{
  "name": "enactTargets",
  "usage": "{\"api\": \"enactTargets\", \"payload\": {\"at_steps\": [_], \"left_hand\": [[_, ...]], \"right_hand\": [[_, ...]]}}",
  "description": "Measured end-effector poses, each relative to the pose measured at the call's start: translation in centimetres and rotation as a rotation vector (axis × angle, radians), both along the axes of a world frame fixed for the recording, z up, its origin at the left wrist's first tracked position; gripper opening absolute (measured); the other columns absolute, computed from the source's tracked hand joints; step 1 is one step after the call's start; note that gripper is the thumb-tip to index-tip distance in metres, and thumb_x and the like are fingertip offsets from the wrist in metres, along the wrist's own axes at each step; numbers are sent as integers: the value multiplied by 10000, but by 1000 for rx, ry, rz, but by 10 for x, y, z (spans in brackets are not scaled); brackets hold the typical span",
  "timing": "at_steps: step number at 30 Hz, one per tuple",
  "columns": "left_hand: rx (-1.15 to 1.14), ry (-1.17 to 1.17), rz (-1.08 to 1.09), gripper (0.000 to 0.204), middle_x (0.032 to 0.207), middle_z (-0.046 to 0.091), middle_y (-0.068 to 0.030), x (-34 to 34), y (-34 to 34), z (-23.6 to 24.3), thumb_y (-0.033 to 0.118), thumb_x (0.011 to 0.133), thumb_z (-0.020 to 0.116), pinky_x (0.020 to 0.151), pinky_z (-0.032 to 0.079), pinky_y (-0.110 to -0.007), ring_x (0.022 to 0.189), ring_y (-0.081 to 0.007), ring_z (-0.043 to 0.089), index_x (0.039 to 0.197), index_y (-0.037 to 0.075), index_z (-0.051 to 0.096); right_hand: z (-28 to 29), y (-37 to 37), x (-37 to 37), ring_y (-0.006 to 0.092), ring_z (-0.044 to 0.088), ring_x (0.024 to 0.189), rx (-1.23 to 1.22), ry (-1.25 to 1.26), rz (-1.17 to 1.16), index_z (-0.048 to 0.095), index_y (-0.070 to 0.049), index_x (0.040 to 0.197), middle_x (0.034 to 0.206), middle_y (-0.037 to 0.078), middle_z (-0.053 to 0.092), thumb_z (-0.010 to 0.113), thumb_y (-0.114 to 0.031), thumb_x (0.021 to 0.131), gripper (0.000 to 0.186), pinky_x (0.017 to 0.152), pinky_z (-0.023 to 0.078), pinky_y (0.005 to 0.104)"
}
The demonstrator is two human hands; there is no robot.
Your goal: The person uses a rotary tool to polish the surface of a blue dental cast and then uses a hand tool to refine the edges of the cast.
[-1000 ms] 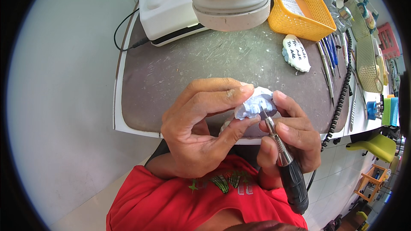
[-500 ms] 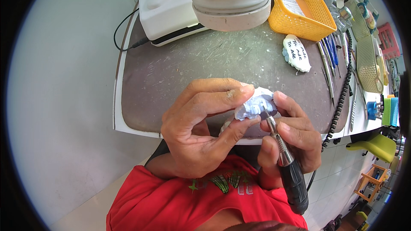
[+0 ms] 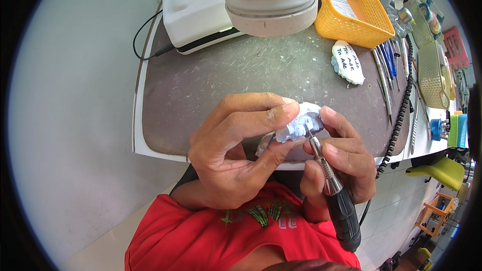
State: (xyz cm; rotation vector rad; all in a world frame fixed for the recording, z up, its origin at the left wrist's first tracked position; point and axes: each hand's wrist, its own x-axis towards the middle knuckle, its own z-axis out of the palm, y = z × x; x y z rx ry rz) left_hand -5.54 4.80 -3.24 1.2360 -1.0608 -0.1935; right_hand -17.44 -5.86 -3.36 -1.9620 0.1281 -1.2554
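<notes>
Between the thumb and fingers of my left hand (image 3: 236, 145) is a pale blue and white dental cast (image 3: 296, 126), held above the near edge of the table. My right hand (image 3: 346, 155) grips a rotary handpiece (image 3: 333, 185) with a silver neck and black body, pen-like, its thin bur pointing up to the tooth part of the cast. Whether the bur touches the cast is too small to tell. Right fingertips rest by the cast's right side. A second white cast piece (image 3: 347, 64) with handwriting lies farther back on the mat.
A grey-brown mat (image 3: 211, 80) covers the table. A ribbed white hose nozzle (image 3: 271, 5) hangs over it, beside a white machine (image 3: 201, 15). Behind stands a yellow basket (image 3: 329, 32). Slim hand tools (image 3: 384, 70) and a coiled black cord (image 3: 401, 105) lie at the right.
The cast has tilted slightly in my left fingers, which have shifted a little over it. The handpiece and right hand have moved slightly to the left.
</notes>
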Motion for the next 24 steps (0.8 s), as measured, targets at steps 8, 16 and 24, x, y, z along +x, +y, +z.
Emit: {"api": "enactTargets", "payload": {"at_steps": [8, 16, 24], "left_hand": [[-8, -16, 5, 372, 1109, 541, -175, 1, -1, -1, -92, 768, 713, 895, 548, -371, 1045, -281, 615, 1100, -10, 568], [-37, 6, 36, 364, 1073, 580, -159, 0, -4, -2, -89, 745, 728, 844, 544, -346, 992, -262, 632, 1076, 0, 606], [-9, 255, -21, 395, 1083, 538, -124, -1, -2, 9, -40, 762, 750, 827, 522, -285, 969, -166, 584, 1101, -8, 551]], "right_hand": [[0, 0, 1, 184, 676, 742, -1, -11, -4, 560, -28, 976, 755, 102, 652, 703, -215, 870, 258, 953, 491, 507], [-2, 2, 5, 310, 690, 832, 62, -95, -20, 594, 9, 945, 766, 135, 651, 756, -98, 792, 247, 888, 535, 496], [-6, -2, 0, 326, 677, 875, 192, -191, -35, 510, -4, 1091, 911, 208, 626, 702, -167, 858, 342, 826, 575, 470]]}}
